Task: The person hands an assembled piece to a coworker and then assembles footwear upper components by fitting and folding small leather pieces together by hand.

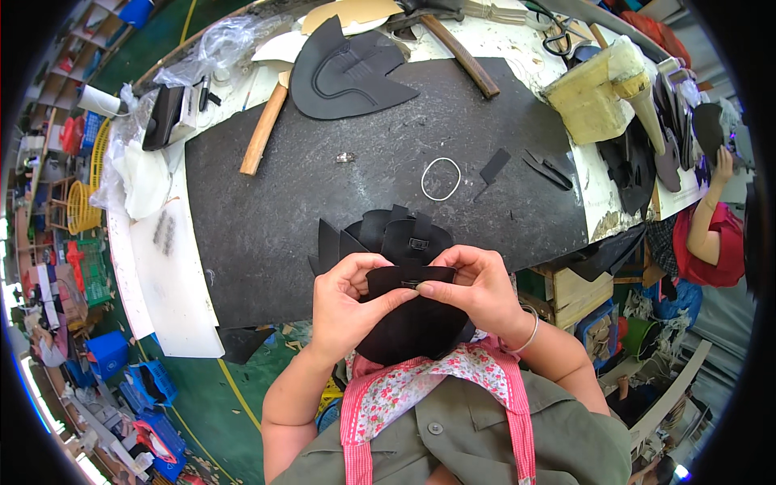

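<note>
Between my hands is a black leather piece [414,323] with a small buckle [411,284] near its upper edge. My left hand [349,293] pinches it from the left, thumb on the front by the buckle. From the other side my right hand [477,293] grips the same edge, its thumb almost meeting the left one. Just beyond, more black leather pieces [373,230] lie in a stack, and one strap among them carries a metal buckle [419,243]. What my curled fingers do behind the leather is hidden.
A dark mat [267,234] covers the bench. On it lie a white ring [441,179], tweezers [550,171], a black strip [493,168] and two wooden handles [265,129]. Large black cut pieces [347,77] sit at the back. A co-worker's arm [711,198] shows at far right.
</note>
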Demonstrator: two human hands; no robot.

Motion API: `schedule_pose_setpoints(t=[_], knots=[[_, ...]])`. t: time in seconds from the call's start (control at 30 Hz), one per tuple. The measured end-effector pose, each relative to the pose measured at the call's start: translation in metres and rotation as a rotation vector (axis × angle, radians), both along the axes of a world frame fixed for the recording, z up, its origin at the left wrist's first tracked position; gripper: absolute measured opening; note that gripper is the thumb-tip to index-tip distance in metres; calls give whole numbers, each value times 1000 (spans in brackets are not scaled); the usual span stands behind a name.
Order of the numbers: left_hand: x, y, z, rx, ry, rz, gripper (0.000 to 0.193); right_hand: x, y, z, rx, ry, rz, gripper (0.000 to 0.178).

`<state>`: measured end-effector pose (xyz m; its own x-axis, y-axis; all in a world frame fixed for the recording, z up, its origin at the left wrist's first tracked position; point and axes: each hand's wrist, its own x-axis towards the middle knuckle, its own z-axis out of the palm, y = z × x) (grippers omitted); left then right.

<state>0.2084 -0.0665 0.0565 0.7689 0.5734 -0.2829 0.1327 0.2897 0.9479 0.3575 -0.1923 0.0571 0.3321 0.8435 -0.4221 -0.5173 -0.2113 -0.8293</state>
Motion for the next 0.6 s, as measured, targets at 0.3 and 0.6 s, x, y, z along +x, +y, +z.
schedule_pose_setpoints(t=[0.3, 0.6], knots=[[1, -2, -4, -226, -101, -23, 38, -3, -4, -6, -10, -20, -26, 18], [2, -6, -3, -58, -47, -41, 35, -12, -2, -2, -14, -254, -135, 14]])
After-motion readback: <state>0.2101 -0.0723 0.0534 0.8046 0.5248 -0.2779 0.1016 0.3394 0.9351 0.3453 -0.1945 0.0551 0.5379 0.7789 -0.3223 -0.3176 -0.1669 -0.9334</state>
